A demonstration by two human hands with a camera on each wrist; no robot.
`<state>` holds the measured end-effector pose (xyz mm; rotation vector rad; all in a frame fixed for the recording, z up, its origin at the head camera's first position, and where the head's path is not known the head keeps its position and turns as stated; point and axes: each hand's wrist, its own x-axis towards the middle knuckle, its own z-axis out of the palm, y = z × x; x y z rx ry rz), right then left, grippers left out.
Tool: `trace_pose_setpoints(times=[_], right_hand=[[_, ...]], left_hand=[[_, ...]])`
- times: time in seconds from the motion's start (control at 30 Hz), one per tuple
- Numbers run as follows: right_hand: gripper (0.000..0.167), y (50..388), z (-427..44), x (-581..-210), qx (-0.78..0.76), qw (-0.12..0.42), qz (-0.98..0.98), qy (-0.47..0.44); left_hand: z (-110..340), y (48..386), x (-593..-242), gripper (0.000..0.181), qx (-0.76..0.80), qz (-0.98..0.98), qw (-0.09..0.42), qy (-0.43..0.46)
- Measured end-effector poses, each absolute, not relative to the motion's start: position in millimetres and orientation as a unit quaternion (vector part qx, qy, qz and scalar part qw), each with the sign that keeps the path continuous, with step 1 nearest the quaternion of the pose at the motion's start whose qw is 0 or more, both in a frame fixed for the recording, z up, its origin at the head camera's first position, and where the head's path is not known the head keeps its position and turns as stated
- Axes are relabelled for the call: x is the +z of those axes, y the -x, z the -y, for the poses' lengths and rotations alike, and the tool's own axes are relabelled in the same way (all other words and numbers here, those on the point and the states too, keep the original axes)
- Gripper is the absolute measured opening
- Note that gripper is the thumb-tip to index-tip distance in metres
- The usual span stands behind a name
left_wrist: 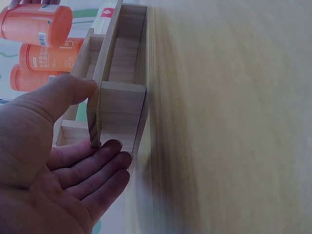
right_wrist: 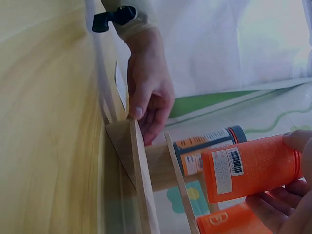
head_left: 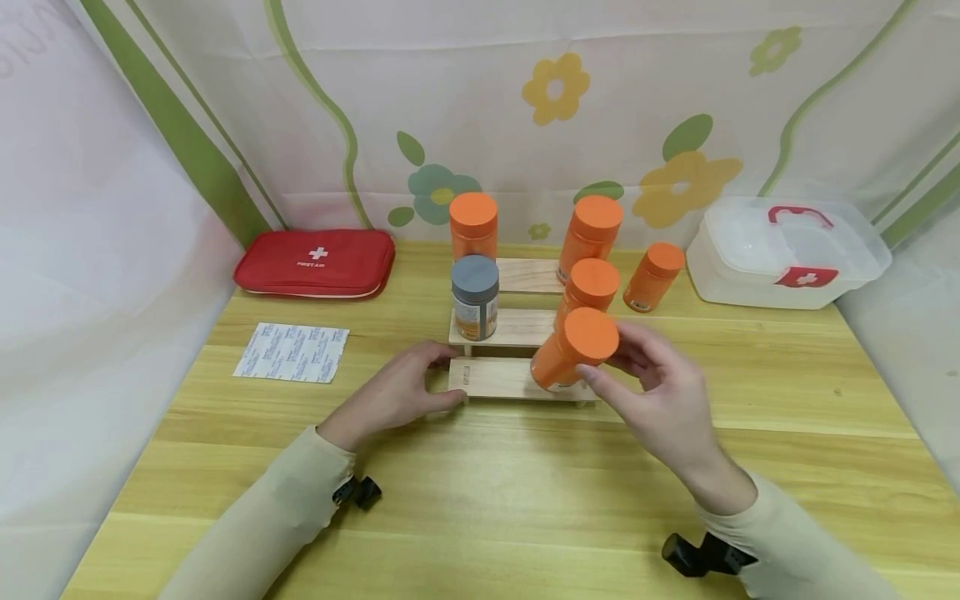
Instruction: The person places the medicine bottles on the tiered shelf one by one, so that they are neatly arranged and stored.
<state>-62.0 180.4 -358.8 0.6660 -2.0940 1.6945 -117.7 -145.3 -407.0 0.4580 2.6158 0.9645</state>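
A three-tier wooden stand (head_left: 498, 379) is on the table. My left hand (head_left: 401, 387) grips the left end of its lowest step, thumb at one edge and fingers at the other. In my right hand (head_left: 667, 400) is an orange bottle (right_wrist: 253, 168) with an orange lid, tilted above the right part of that step; a gap shows beneath it in the wrist views. A grey-lidded jar (head_left: 476, 300) stands left on the middle step, another orange bottle (head_left: 592, 283) right. The top step bears an orange bottle (head_left: 474, 225) at left and one (head_left: 592, 233) at right.
A smaller orange bottle (head_left: 654, 277) stands on the table right of the stand. Behind it to the right is a white first-aid box (head_left: 787, 254). A red first-aid pouch (head_left: 315, 264) lies back left, with a printed white sheet (head_left: 291, 352) nearer. A flowered curtain (head_left: 465, 100) closes the back.
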Motion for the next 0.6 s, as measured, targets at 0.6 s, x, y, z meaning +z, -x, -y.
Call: trace_pose_setpoints(times=[0.6], right_hand=[[0.057, 74.2, -131.1, -366.9, 0.590, 0.131, 0.757, -0.247]], left_hand=[[145.0, 116.8, -406.7, 0.062, 0.334, -0.915, 0.156, -0.161]])
